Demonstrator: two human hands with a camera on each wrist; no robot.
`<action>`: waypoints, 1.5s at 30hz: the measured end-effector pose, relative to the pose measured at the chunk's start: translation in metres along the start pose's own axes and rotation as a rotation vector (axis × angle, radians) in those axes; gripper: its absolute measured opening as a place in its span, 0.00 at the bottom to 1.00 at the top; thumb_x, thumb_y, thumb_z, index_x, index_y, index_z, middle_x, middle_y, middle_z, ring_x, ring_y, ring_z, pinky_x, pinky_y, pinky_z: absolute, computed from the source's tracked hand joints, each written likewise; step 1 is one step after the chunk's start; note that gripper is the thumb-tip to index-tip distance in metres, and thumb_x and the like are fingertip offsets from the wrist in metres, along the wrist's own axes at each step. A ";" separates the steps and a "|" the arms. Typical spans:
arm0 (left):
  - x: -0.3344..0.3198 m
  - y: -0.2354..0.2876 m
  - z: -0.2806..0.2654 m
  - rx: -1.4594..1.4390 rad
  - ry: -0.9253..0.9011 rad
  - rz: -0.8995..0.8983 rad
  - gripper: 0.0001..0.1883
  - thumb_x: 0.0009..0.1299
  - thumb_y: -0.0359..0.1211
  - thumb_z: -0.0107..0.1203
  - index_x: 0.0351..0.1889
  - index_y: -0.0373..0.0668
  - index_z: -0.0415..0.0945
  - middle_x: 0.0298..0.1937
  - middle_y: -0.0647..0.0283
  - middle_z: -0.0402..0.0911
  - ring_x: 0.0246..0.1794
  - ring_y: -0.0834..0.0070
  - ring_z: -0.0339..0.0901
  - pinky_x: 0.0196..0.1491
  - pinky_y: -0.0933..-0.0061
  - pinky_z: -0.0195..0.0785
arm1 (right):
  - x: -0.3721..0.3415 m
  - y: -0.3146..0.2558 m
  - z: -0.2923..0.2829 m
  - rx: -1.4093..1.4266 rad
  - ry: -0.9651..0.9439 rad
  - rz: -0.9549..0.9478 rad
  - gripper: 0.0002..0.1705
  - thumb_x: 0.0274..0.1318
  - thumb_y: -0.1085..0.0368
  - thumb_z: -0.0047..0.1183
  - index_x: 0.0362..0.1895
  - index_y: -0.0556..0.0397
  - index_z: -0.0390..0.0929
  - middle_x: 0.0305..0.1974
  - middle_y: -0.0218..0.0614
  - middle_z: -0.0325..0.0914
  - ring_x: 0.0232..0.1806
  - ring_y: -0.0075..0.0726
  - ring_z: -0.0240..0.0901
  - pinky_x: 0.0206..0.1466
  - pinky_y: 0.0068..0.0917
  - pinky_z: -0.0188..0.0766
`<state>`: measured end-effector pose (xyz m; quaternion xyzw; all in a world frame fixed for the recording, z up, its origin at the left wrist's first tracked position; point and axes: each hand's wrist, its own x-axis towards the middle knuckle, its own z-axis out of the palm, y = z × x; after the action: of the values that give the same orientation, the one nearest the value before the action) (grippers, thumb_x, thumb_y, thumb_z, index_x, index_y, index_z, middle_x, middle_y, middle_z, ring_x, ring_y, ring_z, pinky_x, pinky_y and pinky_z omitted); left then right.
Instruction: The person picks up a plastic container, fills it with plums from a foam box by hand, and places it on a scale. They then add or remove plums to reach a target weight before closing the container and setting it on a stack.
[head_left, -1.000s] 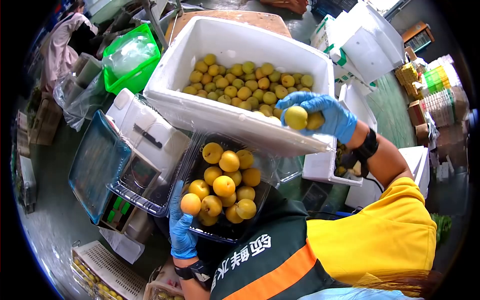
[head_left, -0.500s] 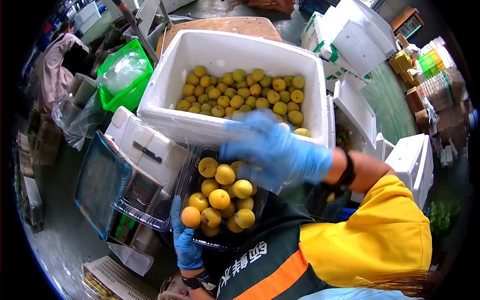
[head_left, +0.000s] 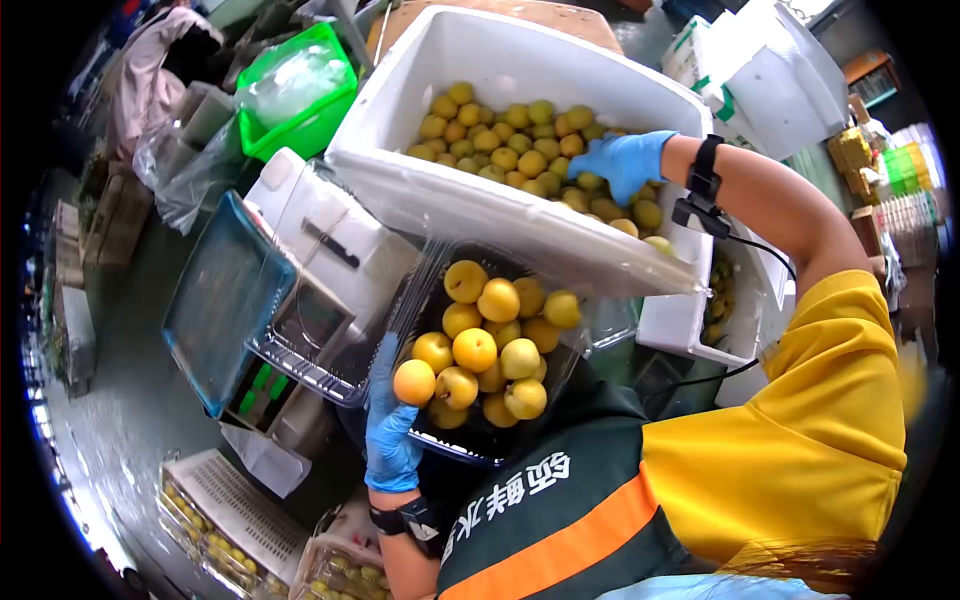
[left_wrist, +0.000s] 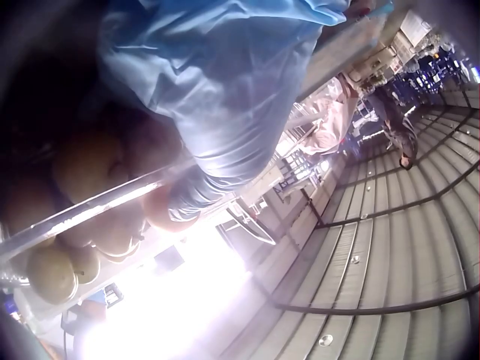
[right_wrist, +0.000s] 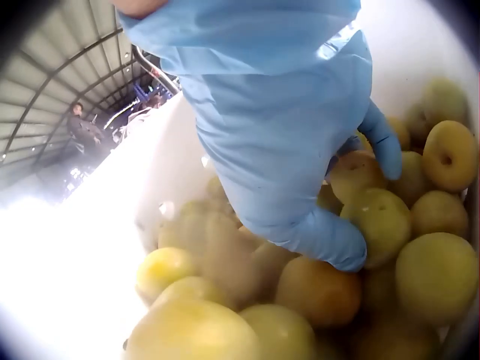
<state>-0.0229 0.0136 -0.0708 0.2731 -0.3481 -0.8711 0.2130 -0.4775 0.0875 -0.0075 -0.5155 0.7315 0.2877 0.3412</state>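
Note:
My gloved left hand [head_left: 392, 440] grips the near left side of a clear plastic container [head_left: 463, 447], thumb by an orange-yellow plum [head_left: 414, 382] at the rim. Several yellow plums [head_left: 474, 349] are heaped in it. In the left wrist view, the blue glove [left_wrist: 217, 97] covers the container's edge. My gloved right hand [head_left: 625, 165] reaches down into the white foam box [head_left: 520, 225] among many yellow-green plums [head_left: 505, 158]. In the right wrist view, its thumb and fingers curl either side of a plum [right_wrist: 377, 225]; part of the grasp is hidden behind the hand.
The container's open lid [head_left: 315, 375] lies left, near a white surface with a knife [head_left: 330, 243] on it. A blue-edged lid [head_left: 225, 300] leans farther left. A green basket [head_left: 300, 95] stands behind. Another foam box [head_left: 675, 325] is at right, and crated fruit [head_left: 225, 550] below left.
My right hand carried two plums from the foam box to the container, let them go there, and returned into the box's plums. My left hand keeps its hold; the head view has shifted.

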 end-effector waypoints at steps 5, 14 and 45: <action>0.002 0.002 0.006 -0.023 -0.026 0.052 0.45 0.63 0.30 0.63 0.77 0.38 0.52 0.74 0.55 0.62 0.71 0.63 0.63 0.74 0.62 0.54 | 0.024 0.011 0.009 0.183 -0.041 0.067 0.54 0.35 0.72 0.65 0.72 0.37 0.60 0.58 0.51 0.73 0.59 0.56 0.70 0.59 0.46 0.71; 0.000 0.004 0.003 -0.027 -0.032 0.030 0.42 0.65 0.30 0.63 0.77 0.39 0.54 0.73 0.57 0.65 0.70 0.66 0.65 0.73 0.64 0.56 | -0.047 0.004 -0.011 0.973 0.286 -0.112 0.44 0.37 0.77 0.63 0.65 0.42 0.68 0.60 0.38 0.65 0.61 0.39 0.63 0.62 0.31 0.69; -0.001 -0.002 -0.005 0.031 -0.056 0.075 0.34 0.76 0.37 0.49 0.77 0.38 0.52 0.75 0.57 0.59 0.74 0.64 0.59 0.76 0.63 0.49 | -0.094 -0.213 0.046 0.362 0.746 -1.347 0.13 0.57 0.65 0.58 0.48 0.45 0.81 0.51 0.32 0.77 0.51 0.42 0.73 0.54 0.39 0.71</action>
<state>-0.0195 0.0135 -0.0746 0.2387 -0.3773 -0.8643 0.2316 -0.2431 0.1111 0.0251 -0.8464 0.3634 -0.2961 0.2528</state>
